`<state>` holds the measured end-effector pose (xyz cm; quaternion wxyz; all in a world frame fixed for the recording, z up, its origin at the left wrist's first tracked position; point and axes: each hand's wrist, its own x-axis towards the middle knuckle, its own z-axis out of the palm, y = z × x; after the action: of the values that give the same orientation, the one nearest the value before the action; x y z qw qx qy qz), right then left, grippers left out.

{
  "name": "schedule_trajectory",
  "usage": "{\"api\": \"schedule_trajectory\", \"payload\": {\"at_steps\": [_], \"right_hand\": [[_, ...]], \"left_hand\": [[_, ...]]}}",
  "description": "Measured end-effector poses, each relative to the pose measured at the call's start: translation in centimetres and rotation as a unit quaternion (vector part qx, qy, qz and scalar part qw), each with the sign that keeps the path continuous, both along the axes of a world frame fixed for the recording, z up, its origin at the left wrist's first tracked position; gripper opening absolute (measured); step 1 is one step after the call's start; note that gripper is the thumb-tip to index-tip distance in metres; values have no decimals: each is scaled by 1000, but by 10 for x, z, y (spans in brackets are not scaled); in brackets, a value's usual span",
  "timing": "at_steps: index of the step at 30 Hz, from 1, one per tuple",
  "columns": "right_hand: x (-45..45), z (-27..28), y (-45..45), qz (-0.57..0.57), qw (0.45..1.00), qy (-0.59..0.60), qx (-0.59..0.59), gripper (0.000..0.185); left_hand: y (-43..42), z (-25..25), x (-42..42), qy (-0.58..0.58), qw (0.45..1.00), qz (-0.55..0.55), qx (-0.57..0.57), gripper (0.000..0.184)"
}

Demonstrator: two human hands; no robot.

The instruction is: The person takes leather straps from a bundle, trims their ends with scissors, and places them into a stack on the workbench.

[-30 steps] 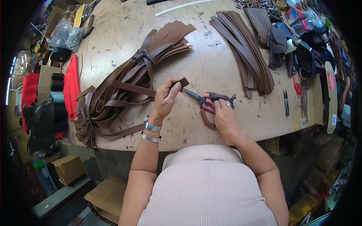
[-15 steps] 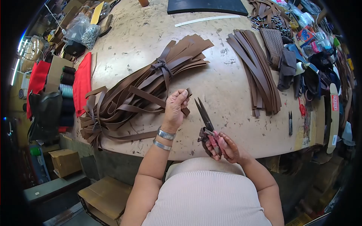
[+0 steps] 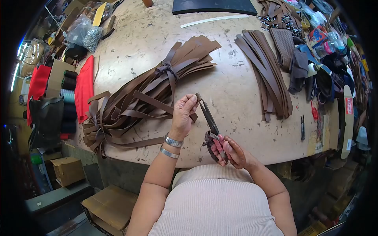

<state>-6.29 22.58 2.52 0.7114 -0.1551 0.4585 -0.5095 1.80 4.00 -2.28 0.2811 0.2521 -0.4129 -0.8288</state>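
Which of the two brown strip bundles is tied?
The left bundle: it is visibly knotted in two places, while the right bundle shows no knot.

The long, dark-bladed metal scissors (image 3: 210,122) look dull, the crumpled dark wrap (image 3: 208,142) on their pink handle (image 3: 219,145) is cloth-like, the flat brown leather-like straps (image 3: 153,103) at left look smooth and faintly glossy, and the wide beige tabletop (image 3: 220,88) is shiny but scuffed.

The right hand (image 3: 235,153) partly hides the scissors (image 3: 210,119).
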Motion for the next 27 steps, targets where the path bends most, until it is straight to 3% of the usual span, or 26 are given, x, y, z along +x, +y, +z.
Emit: {"api": "schedule_trajectory", "payload": {"at_steps": [16, 22, 25, 27], "right_hand": [[-1, -17, -1, -38, 998, -20, -52, 58], [6, -13, -3, -80, 996, -42, -6, 47], [0, -23, -1, -39, 996, -75, 0, 47], [-3, -21, -3, -23, 999, -35, 18, 45]], "left_hand": [[4, -2, 3, 10, 999, -25, -19, 12], [5, -2, 5, 19, 999, -14, -27, 13], [6, -3, 5, 20, 999, -9, -27, 12], [5, -3, 5, 19, 999, -11, -33, 11]]}}
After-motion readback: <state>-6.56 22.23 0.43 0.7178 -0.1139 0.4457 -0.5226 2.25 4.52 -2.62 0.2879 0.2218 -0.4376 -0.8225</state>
